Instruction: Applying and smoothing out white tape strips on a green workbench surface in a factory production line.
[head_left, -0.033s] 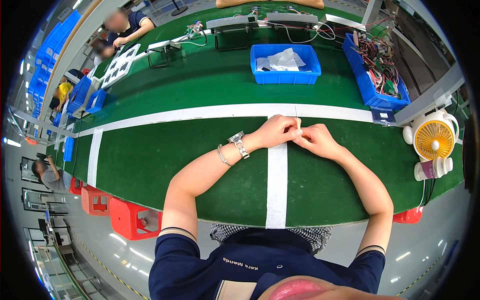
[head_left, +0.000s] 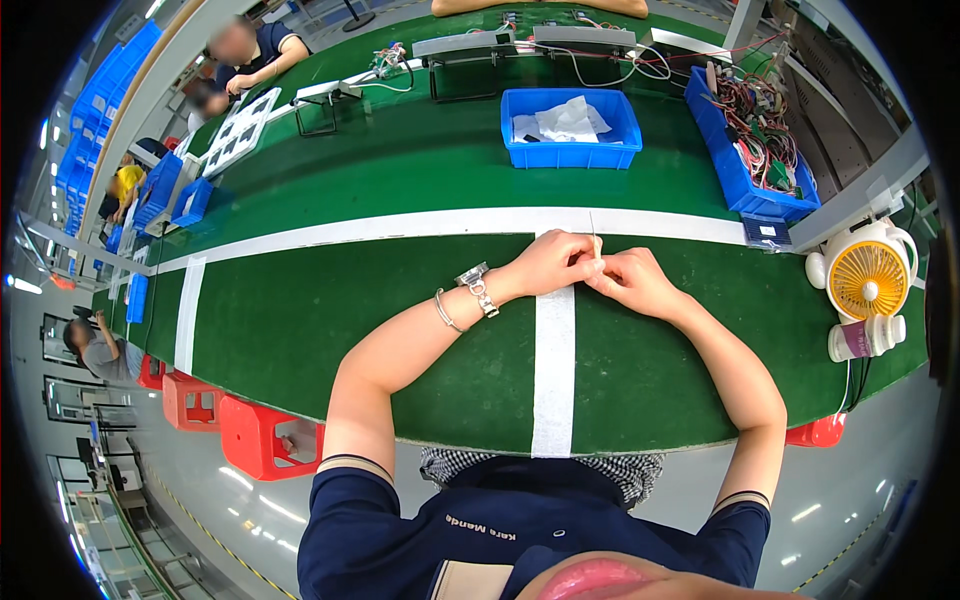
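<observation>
My left hand (head_left: 552, 263) and my right hand (head_left: 637, 281) meet over the green table, their fingertips pinched together. Between them stands a thin pale stick-like piece (head_left: 597, 247) with a fine thread-like tip pointing up and away from me. It is too small to name more exactly. Both hands are closed on it, and its lower end is hidden by the fingers. A metal watch (head_left: 477, 287) and a bracelet sit on my left wrist. Under the hands, a white tape strip (head_left: 555, 380) runs toward me.
A blue bin (head_left: 571, 157) with white crumpled sheets stands ahead. Right of it, another blue bin (head_left: 752, 178) holds tangled wires and boards. A small yellow-and-white fan (head_left: 868, 280) and a white bottle (head_left: 857, 340) stand at the right. Other people sit at the far left.
</observation>
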